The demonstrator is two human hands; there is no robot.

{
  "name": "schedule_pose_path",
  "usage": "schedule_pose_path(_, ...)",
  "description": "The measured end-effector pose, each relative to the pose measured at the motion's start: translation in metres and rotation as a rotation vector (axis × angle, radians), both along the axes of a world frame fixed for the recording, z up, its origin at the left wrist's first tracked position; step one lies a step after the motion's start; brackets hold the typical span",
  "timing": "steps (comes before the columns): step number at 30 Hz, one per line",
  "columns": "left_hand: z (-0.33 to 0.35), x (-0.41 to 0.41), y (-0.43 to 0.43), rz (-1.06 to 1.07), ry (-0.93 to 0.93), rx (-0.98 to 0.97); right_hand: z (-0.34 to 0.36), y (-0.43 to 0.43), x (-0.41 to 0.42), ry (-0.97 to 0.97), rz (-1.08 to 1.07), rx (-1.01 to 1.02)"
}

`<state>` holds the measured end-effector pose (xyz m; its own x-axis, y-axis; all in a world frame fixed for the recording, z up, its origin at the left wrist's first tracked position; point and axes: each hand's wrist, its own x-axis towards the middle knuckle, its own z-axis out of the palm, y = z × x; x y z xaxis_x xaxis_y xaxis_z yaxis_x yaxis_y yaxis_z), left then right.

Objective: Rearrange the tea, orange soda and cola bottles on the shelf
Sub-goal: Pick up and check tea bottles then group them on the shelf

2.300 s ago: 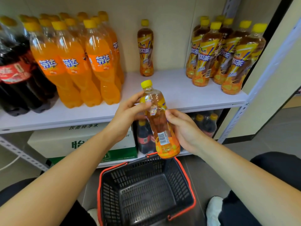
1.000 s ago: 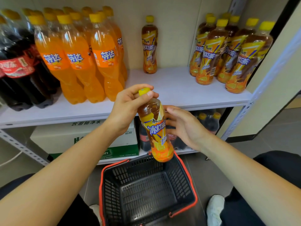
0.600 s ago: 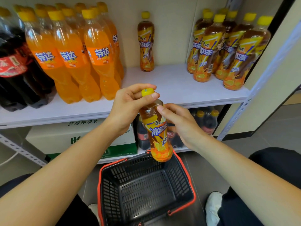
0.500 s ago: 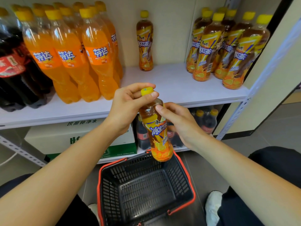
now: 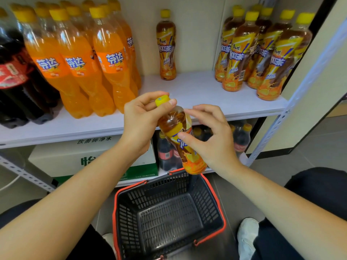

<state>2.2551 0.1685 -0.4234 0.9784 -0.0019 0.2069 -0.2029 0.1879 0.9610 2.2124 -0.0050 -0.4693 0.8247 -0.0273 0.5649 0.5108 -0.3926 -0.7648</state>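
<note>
Tea bottle of clear plastic (image 5: 173, 122), amber inside with an orange-and-yellow wrap, hangs tilted in front of the white shelf board (image 5: 197, 94) and above the black plastic basket with the red rim (image 5: 131, 212), touching neither. Our left hand (image 5: 142, 121) pinches its yellow screw cap (image 5: 161, 100) between thumb and forefinger. Our right hand (image 5: 212, 141) lays its thumb on the wrap while the fingers arch loosely by the shoulder, and we cannot tell whether it truly grips. We judge the step to be carrying this bottle to its place among the tea. On the board a lone tea bottle (image 5: 166, 45) stands at the back, a cluster of tea bottles (image 5: 262, 53) fills the right end, tall orange soda bottles (image 5: 78, 62) stand to the left, and dark cola bottles (image 5: 15, 72) sit at the far left. Next we need a firm hold round the body, then a lift over the board's edge, setting the bottle upright in the gap beside the tea without knocking its neighbours.
</note>
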Motion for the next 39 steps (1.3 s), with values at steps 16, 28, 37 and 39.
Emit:
schedule_pose_path(16, -0.006, -0.013, -0.010, -0.005, 0.005, -0.152, 0.003, 0.014, -0.011, -0.033, -0.041, 0.117)
schedule_pose_path(28, -0.006, -0.011, -0.012, 0.001, 0.047, -0.188, -0.004, 0.004, -0.009, -0.129, 0.031, 0.021)
schedule_pose_path(37, -0.006, -0.009, -0.008, -0.005, 0.051, -0.196, -0.001, -0.007, -0.009, -0.082, 0.014, 0.013)
schedule_pose_path(39, -0.006, -0.009, -0.009, -0.017, 0.056, -0.216, 0.001, -0.008, -0.009, -0.067, 0.030, 0.049)
